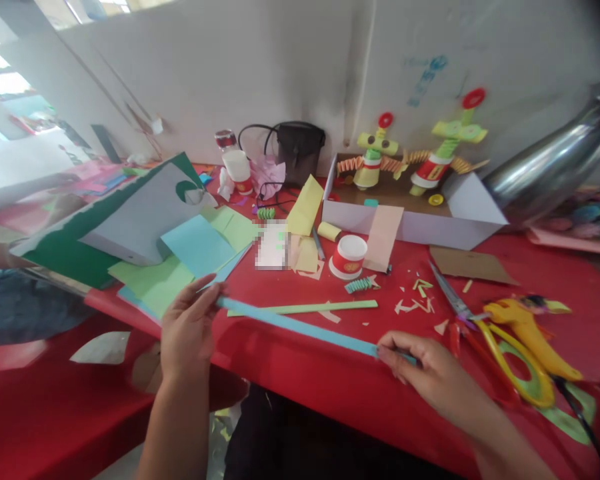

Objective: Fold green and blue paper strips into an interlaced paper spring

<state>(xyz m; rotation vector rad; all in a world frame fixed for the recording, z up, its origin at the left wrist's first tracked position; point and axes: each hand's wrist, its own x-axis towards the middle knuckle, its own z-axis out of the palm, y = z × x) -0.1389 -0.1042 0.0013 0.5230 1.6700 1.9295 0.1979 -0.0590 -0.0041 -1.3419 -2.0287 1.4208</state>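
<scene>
The red tabletop (280,363) has a bare bit near its front edge, with paper sheets (200,247) crowding the left and scissors (460,307) lying on the right. Over that bare bit is the long blue paper strip (300,327), which crosses in front of a green strip (325,308). The left hand (190,323) points up and pinches one end, and the right hand (415,360) points left and pinches the other end

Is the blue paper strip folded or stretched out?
Stretched out: the blue paper strip runs straight from the left hand to the right hand, with no fold visible between them.
</scene>
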